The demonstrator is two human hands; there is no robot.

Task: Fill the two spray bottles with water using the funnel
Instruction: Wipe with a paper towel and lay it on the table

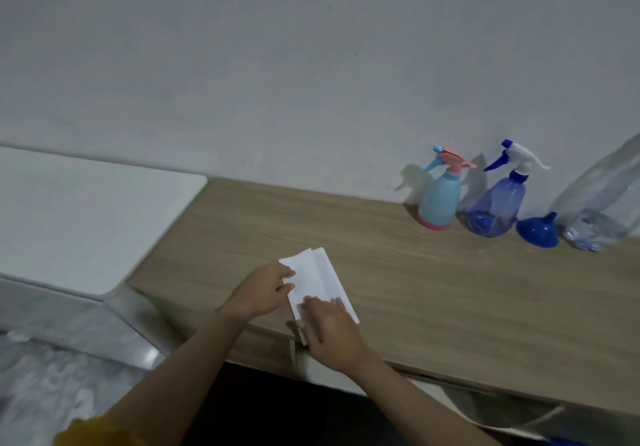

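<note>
Two spray bottles stand against the wall at the back right of the wooden table [450, 307]. One is a light blue bottle with a pink base and trigger [439, 203]. The other is a clear dark blue bottle with a white and blue trigger [498, 206]. A blue funnel [537, 232] sits upside down to their right. Beside the funnel stands a large clear plastic water bottle [602, 203]. Near the table's front edge lies a folded white tissue [317, 281]. My left hand [261, 291] pinches its left edge and my right hand [330, 333] presses flat on its lower part.
A white board or tabletop [86, 217] adjoins the wooden table on the left. A plain grey wall rises behind everything. Below left is a grey mottled floor or surface.
</note>
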